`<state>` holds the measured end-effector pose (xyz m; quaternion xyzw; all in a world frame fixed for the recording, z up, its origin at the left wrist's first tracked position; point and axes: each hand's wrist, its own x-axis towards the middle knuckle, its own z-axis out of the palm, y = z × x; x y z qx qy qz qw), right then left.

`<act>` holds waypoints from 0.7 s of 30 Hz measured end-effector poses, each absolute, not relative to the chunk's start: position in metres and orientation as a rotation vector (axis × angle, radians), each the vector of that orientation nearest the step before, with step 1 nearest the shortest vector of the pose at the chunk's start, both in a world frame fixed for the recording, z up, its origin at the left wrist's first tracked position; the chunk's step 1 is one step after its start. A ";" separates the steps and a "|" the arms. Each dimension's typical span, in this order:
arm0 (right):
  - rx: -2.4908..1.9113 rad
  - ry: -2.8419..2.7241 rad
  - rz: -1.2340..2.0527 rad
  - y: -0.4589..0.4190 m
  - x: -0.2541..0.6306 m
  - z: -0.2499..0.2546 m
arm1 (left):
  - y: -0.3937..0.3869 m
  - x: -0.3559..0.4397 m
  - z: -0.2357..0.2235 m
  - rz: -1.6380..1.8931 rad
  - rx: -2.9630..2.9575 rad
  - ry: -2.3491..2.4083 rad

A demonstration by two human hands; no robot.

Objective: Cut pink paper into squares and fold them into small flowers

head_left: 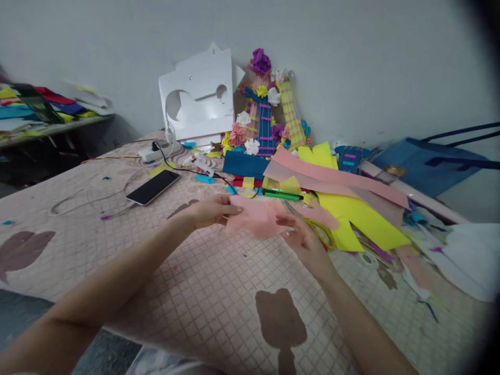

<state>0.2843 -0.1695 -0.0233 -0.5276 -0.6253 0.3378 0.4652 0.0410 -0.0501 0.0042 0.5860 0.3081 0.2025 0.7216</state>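
Note:
A thin pink sheet of crepe paper (255, 217) is held above the patterned tablecloth, slightly blurred. My left hand (214, 210) pinches its left edge between thumb and fingers. At the opposite edge my right hand (300, 237) has its fingers closed on the paper, partly in blur. Just behind the right fingers, another pink paper piece (320, 214) lies by yellow-handled scissors (322, 233), which are half covered. A green cutter (283, 195) rests beyond the paper.
A phone (153, 187) on a cable lies left, near a power strip (160, 151) and glue gun (199, 164). Yellow sheets (359, 221) and a pink strip (344, 179) spread to the right. Paper-flower decorated guitar shapes (265, 122) and white foam packaging (199, 99) lean on the wall.

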 end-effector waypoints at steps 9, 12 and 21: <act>-1.139 -0.999 1.326 -0.171 0.267 -0.030 | -0.085 0.071 -0.008 0.437 1.296 0.757; -1.215 -0.938 1.301 -0.169 0.268 -0.034 | -0.089 0.074 -0.015 0.523 1.325 0.809; -1.257 -0.943 1.212 -0.164 0.260 -0.042 | -0.085 0.077 -0.037 0.556 1.461 0.814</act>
